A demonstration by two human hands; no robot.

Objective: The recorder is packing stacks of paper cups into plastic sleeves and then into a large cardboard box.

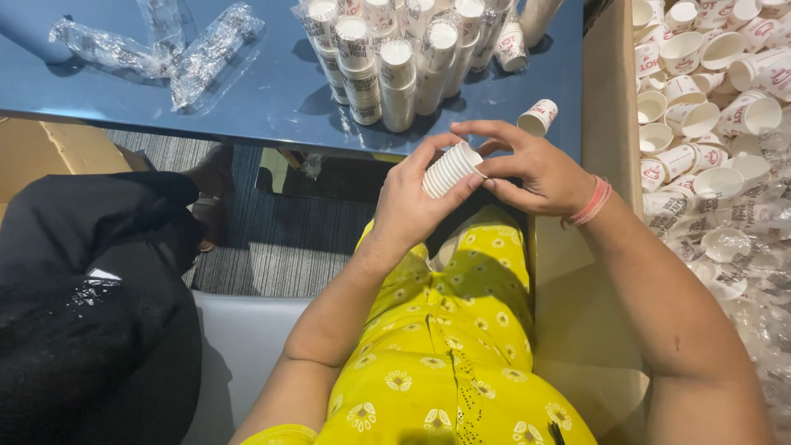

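Observation:
My left hand [412,202] grips a short stack of white paper cups [450,170], nested and lying sideways, just below the blue table's front edge. My right hand [531,169] meets it from the right, fingertips pinching the rim of the end cup. A pink band circles my right wrist. A single white paper cup [538,117] lies on its side on the table just above my right hand.
Several wrapped stacks of cups [395,58] stand on the blue table [272,99], with empty clear sleeves [177,49] at its far left. A cardboard box [610,91] on my right holds many loose cups [700,82] and plastic wrap. Another person in black [91,305] sits at my left.

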